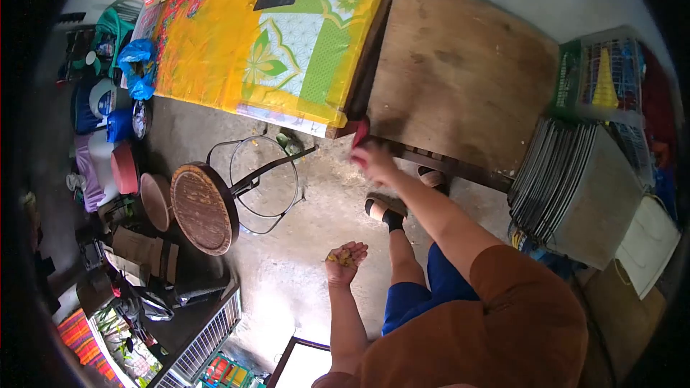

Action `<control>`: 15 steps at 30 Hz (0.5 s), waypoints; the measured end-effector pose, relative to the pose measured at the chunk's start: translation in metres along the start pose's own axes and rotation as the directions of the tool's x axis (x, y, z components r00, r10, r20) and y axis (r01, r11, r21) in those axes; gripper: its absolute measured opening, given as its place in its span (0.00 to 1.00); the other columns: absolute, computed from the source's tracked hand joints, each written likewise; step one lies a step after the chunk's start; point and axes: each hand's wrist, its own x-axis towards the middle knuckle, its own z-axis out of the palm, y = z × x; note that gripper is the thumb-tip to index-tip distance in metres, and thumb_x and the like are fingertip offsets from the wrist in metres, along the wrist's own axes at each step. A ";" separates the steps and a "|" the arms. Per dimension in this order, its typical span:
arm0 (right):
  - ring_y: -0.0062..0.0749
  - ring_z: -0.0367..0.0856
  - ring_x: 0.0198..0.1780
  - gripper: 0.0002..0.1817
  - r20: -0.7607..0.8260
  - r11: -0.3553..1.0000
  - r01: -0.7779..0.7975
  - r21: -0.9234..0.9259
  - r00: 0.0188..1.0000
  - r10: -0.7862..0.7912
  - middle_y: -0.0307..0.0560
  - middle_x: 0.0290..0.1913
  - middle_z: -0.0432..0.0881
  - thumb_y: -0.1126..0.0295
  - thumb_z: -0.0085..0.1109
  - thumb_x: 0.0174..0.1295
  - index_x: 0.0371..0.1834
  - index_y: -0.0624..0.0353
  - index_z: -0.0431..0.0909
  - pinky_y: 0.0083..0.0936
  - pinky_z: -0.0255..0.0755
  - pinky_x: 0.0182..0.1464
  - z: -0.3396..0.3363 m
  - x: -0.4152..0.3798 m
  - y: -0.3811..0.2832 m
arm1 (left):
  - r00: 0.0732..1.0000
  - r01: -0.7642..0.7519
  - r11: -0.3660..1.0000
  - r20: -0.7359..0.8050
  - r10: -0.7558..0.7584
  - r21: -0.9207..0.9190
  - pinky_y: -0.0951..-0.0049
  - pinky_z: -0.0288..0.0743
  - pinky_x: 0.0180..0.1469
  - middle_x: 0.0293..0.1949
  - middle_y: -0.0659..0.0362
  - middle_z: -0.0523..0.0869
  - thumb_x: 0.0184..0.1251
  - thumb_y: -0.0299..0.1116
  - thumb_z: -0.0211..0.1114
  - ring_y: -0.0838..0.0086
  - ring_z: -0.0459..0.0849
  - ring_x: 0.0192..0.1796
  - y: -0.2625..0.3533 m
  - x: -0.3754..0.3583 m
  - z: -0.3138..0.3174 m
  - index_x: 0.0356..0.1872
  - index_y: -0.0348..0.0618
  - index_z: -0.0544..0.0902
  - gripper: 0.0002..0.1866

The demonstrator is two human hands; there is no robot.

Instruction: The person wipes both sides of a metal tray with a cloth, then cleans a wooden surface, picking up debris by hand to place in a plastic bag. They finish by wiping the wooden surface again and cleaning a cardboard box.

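My left hand [346, 260] is palm up over the floor, fingers apart, with small yellowish-brown pieces [345, 257] lying on the palm. My right hand [375, 161] is stretched forward to the corner between the patterned table [302, 65] and the wooden board surface [460, 65]. It is blurred by motion, and its fingers are closed on a red cloth [361, 131] by the table corner.
A round-seated stool [205, 208] lies tipped on the floor left of my hands. Folded grey panels [557, 172] and a green crate [571, 75] stand at the right. Basins [154, 197], a blue bag [138, 65] and boxes [136, 251] line the left side.
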 end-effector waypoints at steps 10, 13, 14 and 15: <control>0.55 0.71 0.63 0.36 -0.606 0.775 -0.310 0.551 0.489 0.627 0.60 0.66 0.65 0.79 0.55 0.56 0.72 0.50 0.62 0.40 0.66 0.67 -0.039 -0.179 0.224 | 0.990 -0.030 0.996 0.139 0.019 0.079 0.49 0.79 0.58 0.48 0.38 0.86 0.61 0.40 0.53 0.43 0.84 0.54 0.062 0.009 0.018 0.45 0.31 0.84 0.22; 0.64 0.66 0.65 0.41 -0.483 0.439 -0.484 0.757 0.039 0.875 0.67 0.69 0.55 0.74 0.52 0.61 0.79 0.49 0.47 0.48 0.66 0.66 -0.020 -0.170 0.301 | 0.983 -0.012 0.996 0.183 -0.004 0.087 0.49 0.81 0.56 0.48 0.37 0.85 0.61 0.39 0.52 0.42 0.83 0.54 0.067 0.016 0.024 0.45 0.29 0.84 0.23; 0.67 0.64 0.66 0.42 -0.417 0.305 -0.526 0.794 -0.106 0.903 0.68 0.68 0.55 0.72 0.53 0.62 0.80 0.48 0.45 0.52 0.66 0.66 -0.039 -0.129 0.217 | 0.980 -0.007 0.995 0.199 -0.012 0.096 0.49 0.82 0.55 0.48 0.37 0.85 0.61 0.39 0.52 0.42 0.83 0.54 0.068 0.018 0.024 0.45 0.28 0.84 0.23; 0.66 0.67 0.63 0.36 -0.402 0.325 -0.616 0.718 0.015 0.915 0.72 0.66 0.57 0.69 0.48 0.66 0.77 0.52 0.46 0.50 0.70 0.62 -0.015 -0.095 0.180 | 0.984 0.000 0.996 0.179 -0.015 0.086 0.49 0.82 0.55 0.48 0.36 0.85 0.60 0.39 0.52 0.42 0.83 0.53 0.066 0.019 0.023 0.45 0.28 0.84 0.23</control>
